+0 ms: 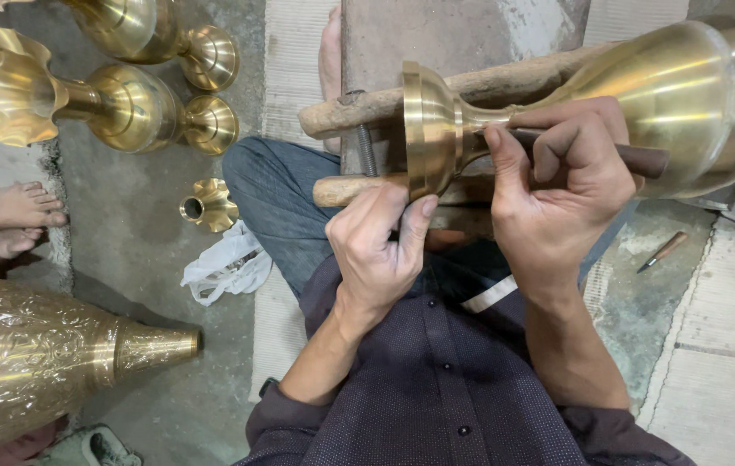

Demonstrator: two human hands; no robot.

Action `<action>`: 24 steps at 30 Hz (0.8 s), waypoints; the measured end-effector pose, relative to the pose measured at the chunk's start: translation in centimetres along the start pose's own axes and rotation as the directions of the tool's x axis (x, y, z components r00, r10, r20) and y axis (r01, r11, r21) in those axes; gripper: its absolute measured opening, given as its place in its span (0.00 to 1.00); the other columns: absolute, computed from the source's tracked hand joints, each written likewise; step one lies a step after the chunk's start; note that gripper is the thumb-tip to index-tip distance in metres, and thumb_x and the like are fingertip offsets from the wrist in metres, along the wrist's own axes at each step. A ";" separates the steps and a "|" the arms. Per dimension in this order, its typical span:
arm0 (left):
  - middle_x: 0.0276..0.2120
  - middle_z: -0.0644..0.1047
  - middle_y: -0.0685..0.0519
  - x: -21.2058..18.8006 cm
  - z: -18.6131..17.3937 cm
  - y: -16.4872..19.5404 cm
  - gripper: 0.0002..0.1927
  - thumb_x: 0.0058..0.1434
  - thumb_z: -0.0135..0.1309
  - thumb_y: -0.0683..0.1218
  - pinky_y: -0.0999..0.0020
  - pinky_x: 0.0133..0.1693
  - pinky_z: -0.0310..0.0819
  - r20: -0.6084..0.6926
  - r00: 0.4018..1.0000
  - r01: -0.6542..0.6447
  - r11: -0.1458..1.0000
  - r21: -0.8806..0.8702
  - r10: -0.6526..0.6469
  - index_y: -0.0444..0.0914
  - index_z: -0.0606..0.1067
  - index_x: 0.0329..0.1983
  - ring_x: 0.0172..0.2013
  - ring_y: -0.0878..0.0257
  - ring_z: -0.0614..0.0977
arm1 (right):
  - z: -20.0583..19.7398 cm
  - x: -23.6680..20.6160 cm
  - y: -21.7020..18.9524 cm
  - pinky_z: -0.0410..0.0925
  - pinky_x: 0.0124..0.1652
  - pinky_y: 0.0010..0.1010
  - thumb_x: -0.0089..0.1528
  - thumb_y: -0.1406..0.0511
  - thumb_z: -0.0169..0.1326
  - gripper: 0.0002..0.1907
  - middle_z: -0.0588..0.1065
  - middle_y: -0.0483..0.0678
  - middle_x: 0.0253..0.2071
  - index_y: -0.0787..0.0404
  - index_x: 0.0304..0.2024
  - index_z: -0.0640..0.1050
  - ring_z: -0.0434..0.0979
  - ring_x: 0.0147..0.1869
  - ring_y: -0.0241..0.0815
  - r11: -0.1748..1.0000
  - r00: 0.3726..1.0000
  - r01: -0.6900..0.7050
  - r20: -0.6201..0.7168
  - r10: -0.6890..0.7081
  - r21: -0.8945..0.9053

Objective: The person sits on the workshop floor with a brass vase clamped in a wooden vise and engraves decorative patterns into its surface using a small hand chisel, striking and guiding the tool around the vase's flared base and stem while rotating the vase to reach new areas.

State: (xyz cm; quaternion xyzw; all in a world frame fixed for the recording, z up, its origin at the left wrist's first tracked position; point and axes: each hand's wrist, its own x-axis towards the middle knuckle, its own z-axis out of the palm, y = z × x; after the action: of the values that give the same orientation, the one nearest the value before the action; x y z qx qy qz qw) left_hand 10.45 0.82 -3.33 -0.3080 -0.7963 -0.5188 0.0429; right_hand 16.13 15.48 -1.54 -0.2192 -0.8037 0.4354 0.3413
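Note:
A large brass vase [687,95] lies on its side across two worn wooden bars [471,86], its round foot toward me. My left hand [376,246] grips the lower wooden bar and presses its thumb against the rim of the vase's foot. My right hand [561,194] is closed around a dark wooden-handled tool [639,160] held against the vase's narrow neck. The tool's tip is hidden behind my fingers.
Two finished brass vases [117,103] lie on the concrete floor at top left, with a small fluted brass piece [208,204] and a white rag [229,267] nearby. A foil-wrapped brass vessel [31,358] lies bottom left. Another person's bare feet [9,220] rest at left. A small chisel [662,251] lies at right.

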 end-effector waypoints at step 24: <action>0.19 0.68 0.48 1.2 0.2 1.1 0.17 0.71 0.57 0.44 0.62 0.26 0.62 -0.015 0.994 0.107 0.994 -0.010 -0.108 0.33 0.69 0.26 0.19 0.58 0.70 | -0.4 0.2 -0.1 0.58 0.34 0.23 0.67 0.78 0.70 0.26 0.69 0.47 0.36 0.66 0.27 0.64 0.62 0.35 0.33 0.999 0.998 0.047 0.039 -0.046 -0.012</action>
State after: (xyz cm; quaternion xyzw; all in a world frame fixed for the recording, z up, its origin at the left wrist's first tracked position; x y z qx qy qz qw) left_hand 10.10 1.88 -2.09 -0.2607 -0.8091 -0.5263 0.0199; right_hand 16.24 15.80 -1.22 -0.1942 -0.8177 0.4264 0.3344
